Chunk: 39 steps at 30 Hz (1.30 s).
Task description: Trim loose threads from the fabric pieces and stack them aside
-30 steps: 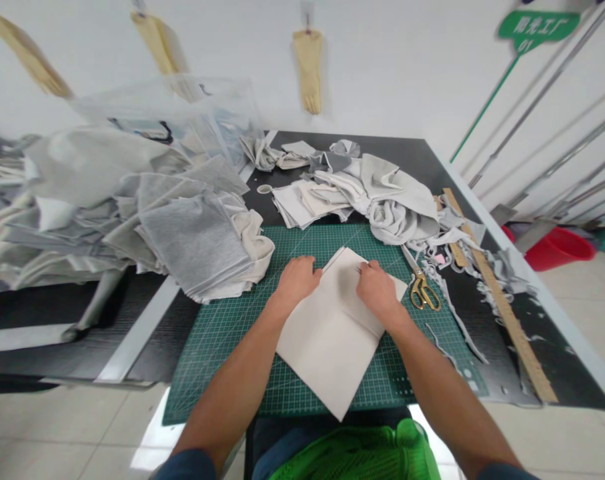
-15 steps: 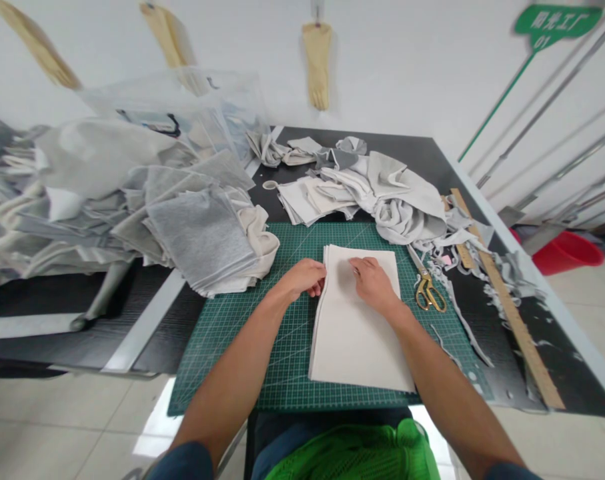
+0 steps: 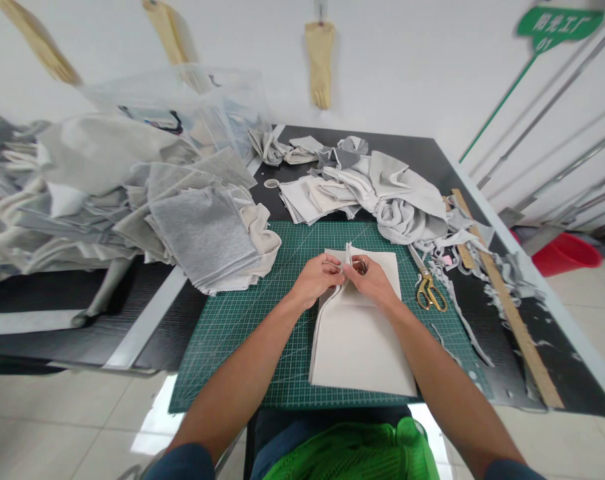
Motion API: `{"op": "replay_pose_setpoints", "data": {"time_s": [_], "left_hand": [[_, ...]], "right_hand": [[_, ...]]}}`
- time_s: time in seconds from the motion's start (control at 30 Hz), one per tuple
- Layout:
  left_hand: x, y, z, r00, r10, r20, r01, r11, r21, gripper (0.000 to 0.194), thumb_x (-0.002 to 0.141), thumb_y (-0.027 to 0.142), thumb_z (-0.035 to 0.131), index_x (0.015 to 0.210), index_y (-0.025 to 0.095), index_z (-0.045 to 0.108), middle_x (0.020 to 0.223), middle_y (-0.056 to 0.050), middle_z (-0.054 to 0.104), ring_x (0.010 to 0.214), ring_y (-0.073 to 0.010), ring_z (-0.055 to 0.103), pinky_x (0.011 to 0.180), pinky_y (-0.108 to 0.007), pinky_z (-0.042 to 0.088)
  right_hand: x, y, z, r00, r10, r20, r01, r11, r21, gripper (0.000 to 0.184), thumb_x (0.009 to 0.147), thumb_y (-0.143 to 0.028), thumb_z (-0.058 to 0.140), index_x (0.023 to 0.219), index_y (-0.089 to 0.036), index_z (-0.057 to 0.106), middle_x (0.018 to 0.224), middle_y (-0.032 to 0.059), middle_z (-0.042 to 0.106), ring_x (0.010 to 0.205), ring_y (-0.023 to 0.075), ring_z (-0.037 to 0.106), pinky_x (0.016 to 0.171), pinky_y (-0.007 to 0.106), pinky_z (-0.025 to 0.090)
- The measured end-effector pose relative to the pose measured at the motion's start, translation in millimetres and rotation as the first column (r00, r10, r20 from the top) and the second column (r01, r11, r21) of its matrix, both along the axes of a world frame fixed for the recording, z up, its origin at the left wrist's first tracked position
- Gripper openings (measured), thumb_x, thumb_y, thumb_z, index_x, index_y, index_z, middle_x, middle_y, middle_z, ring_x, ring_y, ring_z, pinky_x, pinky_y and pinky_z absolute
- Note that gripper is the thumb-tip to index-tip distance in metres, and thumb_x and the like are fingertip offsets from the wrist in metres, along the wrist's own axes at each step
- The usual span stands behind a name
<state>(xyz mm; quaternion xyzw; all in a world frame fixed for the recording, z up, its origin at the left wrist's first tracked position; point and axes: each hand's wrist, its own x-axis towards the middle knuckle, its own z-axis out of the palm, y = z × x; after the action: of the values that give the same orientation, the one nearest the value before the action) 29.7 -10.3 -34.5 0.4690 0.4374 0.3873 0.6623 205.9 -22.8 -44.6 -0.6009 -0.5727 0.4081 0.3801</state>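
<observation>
A stack of off-white fabric sheets (image 3: 365, 350) lies on the green cutting mat (image 3: 242, 340) in front of me. My left hand (image 3: 322, 277) is closed on the lifted left edge of the upper sheets, near the far end of the stack. My right hand (image 3: 369, 277) pinches the same raised fold from its right side. Between both hands the fabric stands up in a narrow ridge, while the near half lies flat. How many layers are lifted I cannot tell. Gold-handled scissors (image 3: 429, 293) rest on the mat right of the stack.
A large heap of grey and beige fabric (image 3: 202, 227) covers the left side. More folded cloth (image 3: 332, 193) lies behind the mat. Fabric scraps and a wooden ruler (image 3: 509, 300) are at the right. A clear plastic bin (image 3: 237, 110) stands at the back left.
My left hand has moved right, lifting the left edge of the upper sheets and folding it inward. My right hand, earlier on the top sheet, now pinches the raised fold.
</observation>
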Motion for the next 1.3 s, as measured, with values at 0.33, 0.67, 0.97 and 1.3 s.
{"op": "replay_pose_setpoints", "data": {"time_s": [0.33,0.67,0.97,1.3], "left_hand": [[-16.5,18.6,-6.6,0.644,0.293,-0.706,-0.08,0.944,0.319,0.025,0.077,0.021,0.066,0.102,0.018,0.066,0.087,-0.007,0.075,0.082,-0.0219,0.07,0.079,-0.033,0.051],[7.2,26.7,-8.8,0.369,0.297,-0.881,0.195,0.902,0.386,0.018,0.081,0.032,0.067,0.086,0.015,0.07,0.098,-0.018,0.074,0.102,-0.0327,0.068,0.093,-0.041,0.048],[-0.6,11.9,-6.5,0.909,0.306,-0.282,-0.188,0.907,0.377,0.018,0.093,0.037,0.061,0.098,0.022,0.053,0.067,0.005,0.057,0.057,-0.0119,0.049,0.055,-0.023,0.034],[-7.9,-3.5,9.2,0.858,0.478,-0.187,-0.304,0.767,0.564,0.015,0.089,0.021,0.061,0.096,0.02,0.074,0.079,0.002,0.071,0.064,-0.0112,0.056,0.063,-0.023,0.043]], "right_hand": [[7.1,-1.1,1.3,0.989,-0.147,0.03,0.147,0.989,-0.003,0.039,0.069,-0.024,0.058,0.106,-0.017,0.067,0.094,0.0041,0.073,0.078,0.02,0.064,0.069,0.029,0.051],[8.9,-3.7,8.8,0.978,-0.087,0.19,0.072,0.994,0.082,0.015,0.074,-0.025,0.05,0.076,-0.02,0.064,0.069,0.0005,0.064,0.067,0.0191,0.059,0.063,0.028,0.041],[19.0,-13.4,30.4,0.954,-0.049,0.297,0.013,0.992,0.124,0.009,0.074,-0.022,0.049,0.066,-0.021,0.053,0.059,-0.0024,0.052,0.06,0.015,0.048,0.057,0.027,0.031],[3.6,-33.2,62.3,0.808,0.25,0.533,-0.34,0.937,0.075,0.032,0.078,-0.021,0.057,0.109,-0.014,0.062,0.08,0.0076,0.07,0.066,0.0199,0.06,0.065,0.03,0.042]]}}
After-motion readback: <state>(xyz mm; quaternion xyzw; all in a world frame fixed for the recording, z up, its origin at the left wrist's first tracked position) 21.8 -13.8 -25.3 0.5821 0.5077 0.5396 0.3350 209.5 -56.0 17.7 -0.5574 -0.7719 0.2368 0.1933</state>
